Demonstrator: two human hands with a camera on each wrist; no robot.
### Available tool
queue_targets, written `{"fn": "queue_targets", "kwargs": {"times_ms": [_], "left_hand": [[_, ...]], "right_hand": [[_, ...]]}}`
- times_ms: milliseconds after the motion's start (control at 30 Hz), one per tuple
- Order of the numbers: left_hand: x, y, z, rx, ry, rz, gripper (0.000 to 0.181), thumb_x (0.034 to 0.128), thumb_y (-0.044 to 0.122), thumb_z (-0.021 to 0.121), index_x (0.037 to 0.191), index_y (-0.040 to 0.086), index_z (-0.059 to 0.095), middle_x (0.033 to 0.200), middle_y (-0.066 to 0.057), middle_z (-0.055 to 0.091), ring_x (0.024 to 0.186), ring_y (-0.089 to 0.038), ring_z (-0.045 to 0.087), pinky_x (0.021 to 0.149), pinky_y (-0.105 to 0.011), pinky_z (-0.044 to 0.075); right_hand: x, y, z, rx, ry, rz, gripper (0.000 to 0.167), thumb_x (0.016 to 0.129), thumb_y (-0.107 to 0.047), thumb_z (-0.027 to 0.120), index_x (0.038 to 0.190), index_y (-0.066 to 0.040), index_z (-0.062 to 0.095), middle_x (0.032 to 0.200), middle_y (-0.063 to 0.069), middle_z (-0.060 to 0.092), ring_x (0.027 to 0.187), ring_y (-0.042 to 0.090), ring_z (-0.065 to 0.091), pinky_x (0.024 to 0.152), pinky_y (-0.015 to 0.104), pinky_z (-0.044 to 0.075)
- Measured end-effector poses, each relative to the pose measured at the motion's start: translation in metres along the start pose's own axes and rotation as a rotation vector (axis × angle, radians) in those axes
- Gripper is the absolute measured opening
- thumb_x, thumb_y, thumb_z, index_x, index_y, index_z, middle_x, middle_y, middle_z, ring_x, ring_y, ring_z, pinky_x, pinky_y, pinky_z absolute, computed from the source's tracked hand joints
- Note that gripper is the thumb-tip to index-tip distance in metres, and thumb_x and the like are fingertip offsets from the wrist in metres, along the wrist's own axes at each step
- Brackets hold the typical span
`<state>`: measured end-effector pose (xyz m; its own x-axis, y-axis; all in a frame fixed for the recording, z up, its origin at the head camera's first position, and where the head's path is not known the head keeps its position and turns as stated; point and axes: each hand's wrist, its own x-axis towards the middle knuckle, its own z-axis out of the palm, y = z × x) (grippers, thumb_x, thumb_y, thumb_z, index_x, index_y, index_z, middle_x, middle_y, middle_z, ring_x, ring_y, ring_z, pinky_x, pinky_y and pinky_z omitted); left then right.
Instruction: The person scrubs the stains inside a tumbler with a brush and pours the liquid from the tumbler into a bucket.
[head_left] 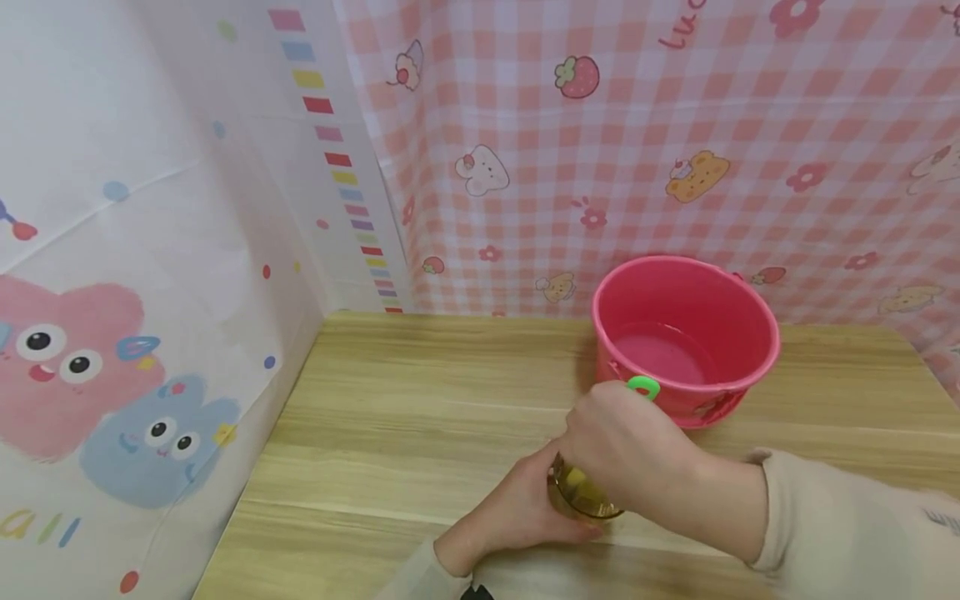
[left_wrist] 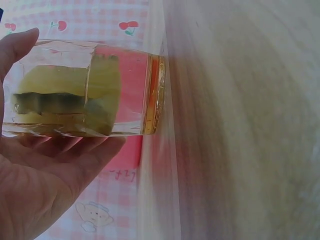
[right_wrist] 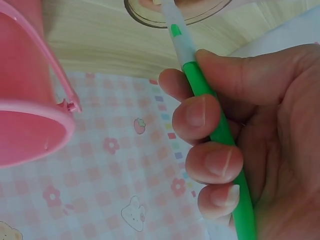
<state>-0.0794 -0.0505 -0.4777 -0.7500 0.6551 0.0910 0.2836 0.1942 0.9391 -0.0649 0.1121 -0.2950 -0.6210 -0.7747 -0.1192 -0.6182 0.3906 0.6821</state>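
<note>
My left hand (head_left: 517,510) grips a clear amber drinking glass (head_left: 587,506) from the side, near the front of the table. In the left wrist view the thumb and fingers lie on opposite sides of the glass (left_wrist: 134,90), whose base is close to the tabletop. A yellow-green, sponge-like head (left_wrist: 65,80) with a dark band sits inside it. Above the glass, my right hand (head_left: 626,437) wraps round the green handle (right_wrist: 225,132) of a cup brush. Its whitish shaft (right_wrist: 182,45) points into the glass, and a green loop (head_left: 643,381) shows past the fist.
Just behind the right hand stands a pink bucket (head_left: 682,283), with a little liquid apparently at its bottom. The wooden table (head_left: 390,400) meets a pink checked cloth (head_left: 525,225) at the back and a white printed sheet (head_left: 247,208) at the left.
</note>
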Motion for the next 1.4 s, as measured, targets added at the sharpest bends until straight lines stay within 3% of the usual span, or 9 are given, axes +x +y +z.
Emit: {"fn": "queue_targets", "kwargs": {"times_ms": [333,533,767,900,1100,1400], "left_hand": [[0.002,-0.002,0.000,0.032,0.019,0.020,0.086,0.0738,0.027,0.098,0.146,0.033,0.051,0.133,0.015,0.061,0.117,-0.004,0.061,0.105,-0.028,0.050],[0.002,-0.003,0.000,0.014,0.010,0.029,0.087,0.0749,0.028,0.097,0.147,0.035,0.049,0.133,0.015,0.061,0.117,-0.005,0.061,0.106,-0.029,0.049],[0.001,-0.003,0.000,-0.001,0.011,0.010,0.085,0.0750,0.029,0.097,0.146,0.038,0.050,0.136,0.017,0.060,0.119,-0.005,0.060,0.107,-0.029,0.049],[0.002,-0.002,0.001,0.025,0.009,0.016,0.083,0.0765,0.032,0.095,0.146,0.040,0.050,0.136,0.017,0.060,0.119,-0.003,0.060,0.105,-0.027,0.049],[0.002,-0.002,0.000,0.073,-0.002,0.042,0.082,0.0788,0.032,0.093,0.147,0.038,0.048,0.137,0.016,0.058,0.119,-0.002,0.059,0.105,-0.026,0.050],[0.001,0.000,0.001,0.116,0.007,0.059,0.085,0.0777,0.029,0.094,0.148,0.031,0.047,0.136,0.016,0.060,0.116,-0.001,0.060,0.102,-0.024,0.051]], "right_hand": [[-0.013,0.000,-0.003,-0.013,-0.005,-0.005,0.036,0.076,-0.030,0.087,0.066,-0.007,0.060,0.058,0.006,0.055,0.051,0.024,0.053,0.046,0.027,0.045],[-0.018,-0.002,-0.009,0.009,-0.047,-0.013,0.040,0.078,-0.028,0.083,0.063,-0.008,0.053,0.054,0.004,0.047,0.047,0.021,0.045,0.043,0.026,0.042],[-0.022,-0.010,-0.012,0.009,-0.035,-0.035,0.031,0.075,-0.028,0.085,0.071,-0.011,0.060,0.058,0.006,0.051,0.053,0.026,0.052,0.045,0.031,0.048],[-0.022,-0.016,-0.014,-0.002,-0.034,-0.045,0.035,0.076,-0.032,0.086,0.076,-0.011,0.058,0.061,0.006,0.049,0.054,0.025,0.052,0.046,0.033,0.048],[-0.021,-0.020,-0.019,-0.038,-0.021,-0.039,0.035,0.080,-0.029,0.083,0.072,-0.012,0.053,0.060,0.005,0.045,0.052,0.024,0.048,0.046,0.030,0.046],[-0.011,-0.020,-0.024,-0.069,-0.066,-0.024,0.032,0.081,-0.026,0.081,0.069,-0.008,0.057,0.057,0.004,0.050,0.050,0.025,0.050,0.047,0.032,0.050]]}}
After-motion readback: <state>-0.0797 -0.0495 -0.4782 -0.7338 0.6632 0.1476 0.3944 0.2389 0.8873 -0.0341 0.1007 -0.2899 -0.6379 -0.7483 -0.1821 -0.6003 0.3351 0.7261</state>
